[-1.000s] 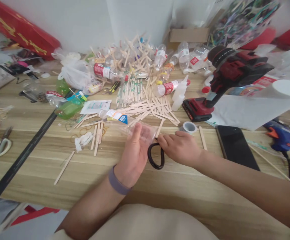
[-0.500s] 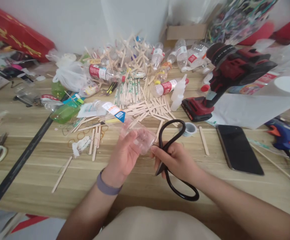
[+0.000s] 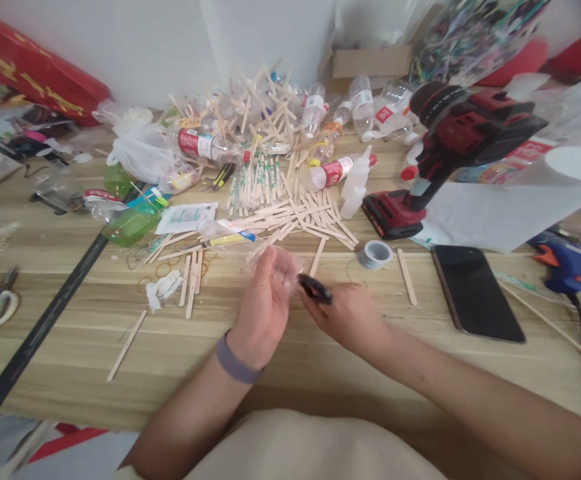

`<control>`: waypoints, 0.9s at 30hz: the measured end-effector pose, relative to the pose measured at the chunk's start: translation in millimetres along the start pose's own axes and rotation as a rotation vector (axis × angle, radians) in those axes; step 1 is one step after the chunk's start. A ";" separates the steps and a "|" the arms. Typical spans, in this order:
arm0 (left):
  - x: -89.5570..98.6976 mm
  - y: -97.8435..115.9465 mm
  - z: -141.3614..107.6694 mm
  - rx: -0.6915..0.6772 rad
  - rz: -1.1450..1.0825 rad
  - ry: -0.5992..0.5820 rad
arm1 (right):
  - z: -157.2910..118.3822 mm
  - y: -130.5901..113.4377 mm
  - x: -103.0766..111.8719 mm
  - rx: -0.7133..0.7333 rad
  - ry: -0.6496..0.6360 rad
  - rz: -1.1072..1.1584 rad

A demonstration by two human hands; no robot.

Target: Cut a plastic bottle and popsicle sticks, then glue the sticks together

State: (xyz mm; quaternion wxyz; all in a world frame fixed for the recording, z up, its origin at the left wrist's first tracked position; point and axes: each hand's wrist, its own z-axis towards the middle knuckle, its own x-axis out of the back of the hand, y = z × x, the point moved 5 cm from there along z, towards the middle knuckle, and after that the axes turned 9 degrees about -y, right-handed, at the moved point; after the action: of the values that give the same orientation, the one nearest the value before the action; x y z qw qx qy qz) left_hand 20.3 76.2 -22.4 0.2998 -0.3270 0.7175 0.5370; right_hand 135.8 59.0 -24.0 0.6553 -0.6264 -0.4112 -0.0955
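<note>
My left hand (image 3: 263,310), with a purple band at the wrist, grips a clear plastic bottle (image 3: 284,268) whose blue-and-white label points away from me. In my right hand (image 3: 353,319) is a pair of black-handled scissors (image 3: 315,289), seen nearly end-on at the bottle's near right edge. The blades are mostly hidden, so I cannot tell whether they touch the plastic. Beyond the bottle lie loose wooden craft sticks (image 3: 315,217). A roll of tape (image 3: 375,255) sits just past my right hand.
On the right stand a red cordless drill (image 3: 435,160), a black phone (image 3: 477,293) and a blue glue gun (image 3: 565,263). Plastic bottles (image 3: 337,172) and a white plastic bag (image 3: 137,150) crowd the back. A black strip (image 3: 50,320) and white-handled scissors (image 3: 3,310) lie left.
The scissors have turned from showing both loops broadside to nearly end-on, and moved up to the bottle's edge. My left hand has tilted the bottle and shifted slightly right.
</note>
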 end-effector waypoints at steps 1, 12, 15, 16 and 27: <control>-0.6 -0.4 0.4 0.005 -0.005 0.022 | 2.0 0.4 4.2 0.016 0.007 -0.059; 0.9 22.1 -9.0 0.008 0.018 -0.108 | -2.7 -15.5 3.8 0.008 -0.246 0.300; 3.5 23.1 -5.1 -0.061 0.064 -0.141 | -7.2 -24.1 -5.1 -0.007 -0.309 0.434; 3.0 21.7 -3.9 -0.067 0.054 -0.135 | -7.6 -25.4 -7.4 -0.009 -0.312 0.451; -6.1 8.8 -7.1 -0.047 -0.013 0.021 | -10.4 -15.0 1.8 0.150 0.029 -0.143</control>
State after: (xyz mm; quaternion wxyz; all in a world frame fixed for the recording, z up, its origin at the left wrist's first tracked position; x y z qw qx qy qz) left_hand 16.4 72.0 -10.9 0.2879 -0.3442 0.7058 0.5481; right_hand 131.7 47.4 -10.5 0.6977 -0.5433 -0.4514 -0.1200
